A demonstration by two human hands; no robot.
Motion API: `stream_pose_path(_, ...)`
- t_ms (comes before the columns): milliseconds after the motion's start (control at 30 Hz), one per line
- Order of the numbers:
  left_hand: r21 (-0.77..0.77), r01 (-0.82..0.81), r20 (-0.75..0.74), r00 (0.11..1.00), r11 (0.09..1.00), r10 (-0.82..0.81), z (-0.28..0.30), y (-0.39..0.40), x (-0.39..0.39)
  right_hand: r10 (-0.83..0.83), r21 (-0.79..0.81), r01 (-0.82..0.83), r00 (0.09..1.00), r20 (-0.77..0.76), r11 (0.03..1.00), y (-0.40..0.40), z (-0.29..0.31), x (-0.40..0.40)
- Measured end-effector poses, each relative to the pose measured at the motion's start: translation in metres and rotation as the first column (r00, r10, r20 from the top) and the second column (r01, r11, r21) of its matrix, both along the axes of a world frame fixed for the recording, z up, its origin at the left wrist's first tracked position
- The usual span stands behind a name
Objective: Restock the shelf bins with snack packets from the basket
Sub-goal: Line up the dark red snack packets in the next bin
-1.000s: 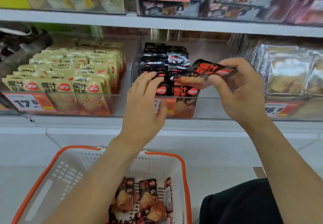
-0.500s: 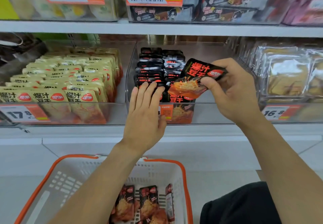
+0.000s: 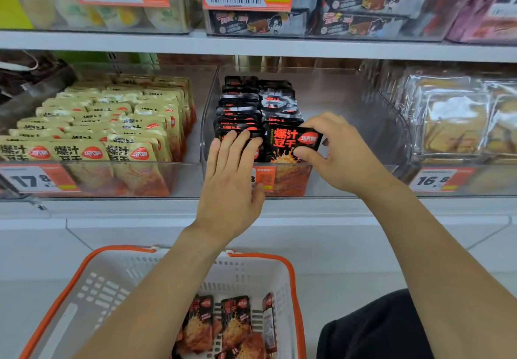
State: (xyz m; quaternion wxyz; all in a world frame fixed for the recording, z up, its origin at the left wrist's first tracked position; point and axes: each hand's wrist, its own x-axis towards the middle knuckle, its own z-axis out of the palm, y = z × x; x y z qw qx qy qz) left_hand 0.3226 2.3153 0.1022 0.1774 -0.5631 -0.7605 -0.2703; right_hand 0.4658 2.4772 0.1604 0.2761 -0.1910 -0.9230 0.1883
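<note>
A clear shelf bin (image 3: 361,179) in the middle holds two rows of black snack packets (image 3: 240,101). My right hand (image 3: 341,154) pinches one black packet (image 3: 291,144) with red lettering and holds it upright at the front of the right row. My left hand (image 3: 230,179) lies with straight fingers pressed against the front packets of the left row. Below, a white basket with an orange rim (image 3: 292,269) holds several more black packets (image 3: 223,328).
The left bin (image 3: 184,182) is packed with beige packets (image 3: 112,123); the right bin holds clear-wrapped snacks (image 3: 453,123). Orange price tags (image 3: 36,179) line the bin fronts. An upper shelf (image 3: 251,46) with boxed goods hangs close above.
My right hand brought the black packet down from above the bin and stood it upright at the front of the right row. My left hand stayed pressed on the left row.
</note>
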Motion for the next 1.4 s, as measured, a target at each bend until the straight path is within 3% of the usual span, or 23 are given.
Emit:
stream_pose_path(200, 0.002, -0.010, 0.000, 1.000, 1.000, 0.010, 0.000, 0.002, 0.001, -0.002, -0.031, -0.003, 0.987, -0.160, 1.000, -0.009, 0.002, -0.007)
stream_pose_path(633, 0.022, -0.003, 0.019, 1.000, 1.000, 0.003, -0.001, 0.003, 0.001, -0.088, -0.094, 0.095, 0.994, 0.071, 0.991, -0.010, -0.002, -0.014)
stream_pose_path(833, 0.016, 0.000, 0.020, 1.000, 1.000, 0.000, 0.000, 0.002, 0.001, -0.085, -0.091, 0.093, 0.992, 0.095, 0.991, -0.011, -0.003, -0.012)
stream_pose_path(1000, 0.025, -0.011, 0.028, 1.000, 1.000, 0.010, 0.000, 0.003, 0.003, -0.143, -0.274, 0.106, 0.982, -0.120, 0.956, -0.018, -0.002, -0.012)
stream_pose_path(1133, 0.028, -0.013, 0.035, 0.999, 1.000, 0.012, 0.001, 0.004, 0.004, -0.055, -0.364, 0.104, 0.988, 0.143, 0.925, -0.011, 0.007, -0.019)
stream_pose_path(1233, 0.022, -0.011, 0.026, 1.000, 1.000, 0.010, 0.001, 0.003, 0.003, -0.009, -0.334, 0.119, 0.950, 0.312, 0.935, -0.002, 0.010, -0.024)
stream_pose_path(1400, 0.017, -0.016, 0.016, 1.000, 1.000, 0.016, 0.001, 0.003, 0.003, 0.067, -0.391, 0.059, 0.952, 0.299, 0.918, 0.003, 0.011, -0.025)
